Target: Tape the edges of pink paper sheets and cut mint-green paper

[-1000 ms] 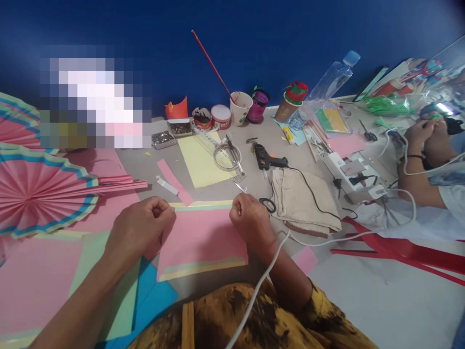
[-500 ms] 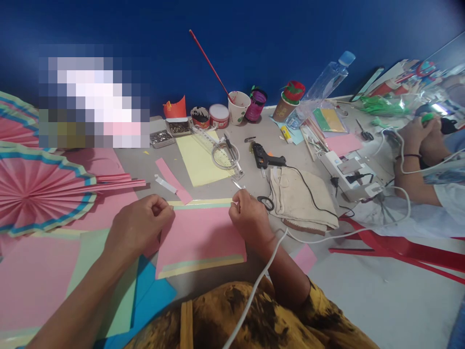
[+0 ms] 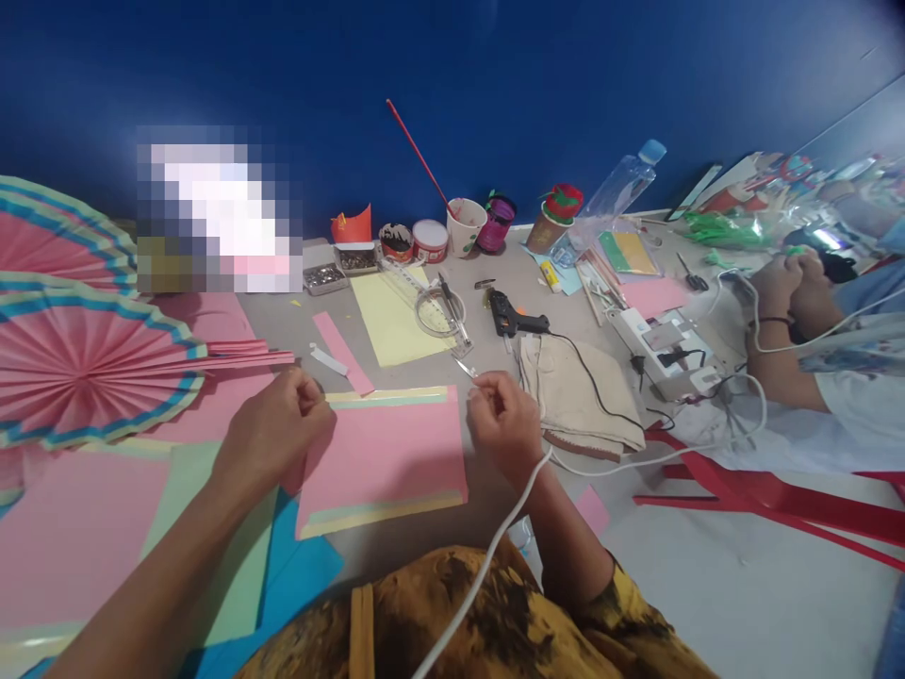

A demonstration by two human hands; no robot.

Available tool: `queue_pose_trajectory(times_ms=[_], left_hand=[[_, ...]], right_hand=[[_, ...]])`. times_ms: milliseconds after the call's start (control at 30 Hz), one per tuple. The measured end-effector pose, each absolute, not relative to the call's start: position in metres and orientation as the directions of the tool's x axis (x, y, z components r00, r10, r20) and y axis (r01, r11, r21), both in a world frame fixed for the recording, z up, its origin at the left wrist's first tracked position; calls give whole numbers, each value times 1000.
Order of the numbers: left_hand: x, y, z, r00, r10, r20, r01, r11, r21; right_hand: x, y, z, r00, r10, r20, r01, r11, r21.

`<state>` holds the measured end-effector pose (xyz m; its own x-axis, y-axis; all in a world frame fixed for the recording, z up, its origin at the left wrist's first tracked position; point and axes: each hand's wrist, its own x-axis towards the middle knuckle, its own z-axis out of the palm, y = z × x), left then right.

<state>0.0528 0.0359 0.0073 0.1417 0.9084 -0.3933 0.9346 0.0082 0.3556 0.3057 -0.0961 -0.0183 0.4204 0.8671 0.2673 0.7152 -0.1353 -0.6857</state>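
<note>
A pink paper sheet (image 3: 388, 453) with green and yellow strips along its upper and lower edges lies in front of me. My left hand (image 3: 287, 420) is closed at its upper left corner, the fingertips on the paper. Just off the sheet's right edge, my right hand (image 3: 503, 415) is curled with thumb and fingertips together; whatever it pinches is hidden. A scissor blade (image 3: 465, 368) pokes out beside its fingertips, and the handles are covered by the hand. A pink strip (image 3: 344, 354) and a white strip (image 3: 328, 359) lie beyond the sheet.
Pleated paper fans (image 3: 91, 363) stand at left above more coloured sheets. A glue gun (image 3: 513, 316) and folded cloth (image 3: 580, 391) lie right of centre. Cups, tins and a bottle (image 3: 622, 189) line the wall. A white cable (image 3: 487, 566) crosses my right forearm. Another person's hands (image 3: 792, 283) are at far right.
My right hand has come off the pink sheet's upper right corner and moved right, over the scissor handles. My left hand stays at the left corner. The view has shifted slightly.
</note>
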Motion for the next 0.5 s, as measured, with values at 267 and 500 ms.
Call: queue_pose_trajectory(times_ms=[267,500], left_hand=[[47,30,9,184,941,-285,918,-61,392],[50,4,2,327,943,56,897,-329,294]], right_hand=[[285,-101,-39,-71,967,246,892,172,-418],[294,-103,-47,-46,954,295,909,162,-384]])
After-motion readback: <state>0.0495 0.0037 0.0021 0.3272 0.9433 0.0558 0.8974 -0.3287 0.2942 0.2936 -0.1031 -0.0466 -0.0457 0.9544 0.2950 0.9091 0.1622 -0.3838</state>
